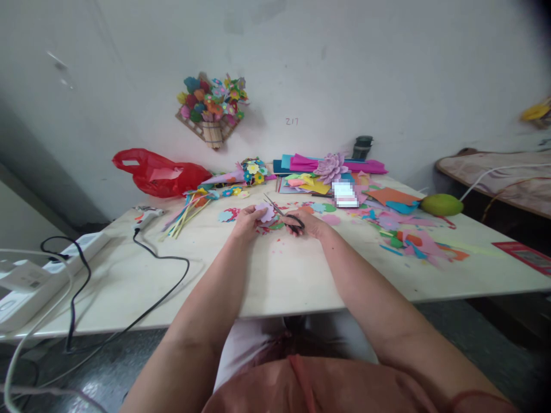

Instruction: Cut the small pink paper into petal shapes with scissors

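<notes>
My left hand (249, 222) pinches a lilac paper flower shape (266, 213) with a scalloped edge. In my right hand (309, 225) are black-handled scissors (294, 222), their blades pointing up and left toward the lilac paper. Small red and pink scraps (278, 251) lie on the white table (293, 284) below the hands. Just left of my left hand sits a light blue paper flower (224, 216). To the right of my right hand is a pink paper circle (330, 219).
A glue gun (147, 218) with a black cord and a white power strip (55, 275) are at the left. Behind stand a red plastic bag (163, 175) and a purple flower (330, 167). Paper scraps (417, 244) and a yellow-green oval object (441, 204) lie right.
</notes>
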Motion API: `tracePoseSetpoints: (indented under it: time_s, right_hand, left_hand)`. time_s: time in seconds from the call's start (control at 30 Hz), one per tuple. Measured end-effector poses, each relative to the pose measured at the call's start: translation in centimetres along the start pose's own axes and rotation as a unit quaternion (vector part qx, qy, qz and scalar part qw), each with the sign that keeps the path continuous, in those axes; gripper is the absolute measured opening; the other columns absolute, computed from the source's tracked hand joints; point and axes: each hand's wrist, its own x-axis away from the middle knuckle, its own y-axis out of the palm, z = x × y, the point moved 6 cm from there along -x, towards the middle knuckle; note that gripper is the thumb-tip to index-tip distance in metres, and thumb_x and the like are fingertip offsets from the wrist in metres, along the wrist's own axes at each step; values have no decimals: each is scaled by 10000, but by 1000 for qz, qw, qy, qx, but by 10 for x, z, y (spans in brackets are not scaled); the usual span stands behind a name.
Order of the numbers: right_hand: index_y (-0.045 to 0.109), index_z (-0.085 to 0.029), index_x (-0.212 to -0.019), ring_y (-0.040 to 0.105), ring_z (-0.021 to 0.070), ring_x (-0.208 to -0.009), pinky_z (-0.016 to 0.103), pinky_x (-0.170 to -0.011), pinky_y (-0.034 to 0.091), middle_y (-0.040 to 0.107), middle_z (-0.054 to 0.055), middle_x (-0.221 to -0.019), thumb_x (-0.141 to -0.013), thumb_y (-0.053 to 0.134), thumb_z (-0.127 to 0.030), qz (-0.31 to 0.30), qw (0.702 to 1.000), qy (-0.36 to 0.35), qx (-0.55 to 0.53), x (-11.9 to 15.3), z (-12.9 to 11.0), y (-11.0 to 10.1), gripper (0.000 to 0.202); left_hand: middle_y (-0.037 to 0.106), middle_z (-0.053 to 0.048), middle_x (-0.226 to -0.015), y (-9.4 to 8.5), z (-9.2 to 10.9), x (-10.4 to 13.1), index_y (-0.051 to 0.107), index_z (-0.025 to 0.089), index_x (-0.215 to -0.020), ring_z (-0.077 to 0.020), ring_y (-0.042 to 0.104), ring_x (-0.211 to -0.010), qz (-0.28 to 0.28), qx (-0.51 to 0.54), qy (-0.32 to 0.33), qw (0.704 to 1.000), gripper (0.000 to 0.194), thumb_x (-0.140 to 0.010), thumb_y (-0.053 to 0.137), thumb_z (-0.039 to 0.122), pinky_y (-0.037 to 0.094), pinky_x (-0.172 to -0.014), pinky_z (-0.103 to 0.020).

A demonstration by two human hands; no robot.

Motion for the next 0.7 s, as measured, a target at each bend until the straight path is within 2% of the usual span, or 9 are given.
tracePoseSetpoints:
  time_s: [0.7]
  right_hand:
    - [552,-152,-691,511,58,-379,151,-304,286,601,-13,-545,-784,689,-474,-6,999,1,42,-2,2,-1,362]
  left_hand:
    - [661,-43,-628,2,1,2,632,107,-683,-118,602,-547,-5,1,-6,1000,201,-592,801,167,519,-590,-254]
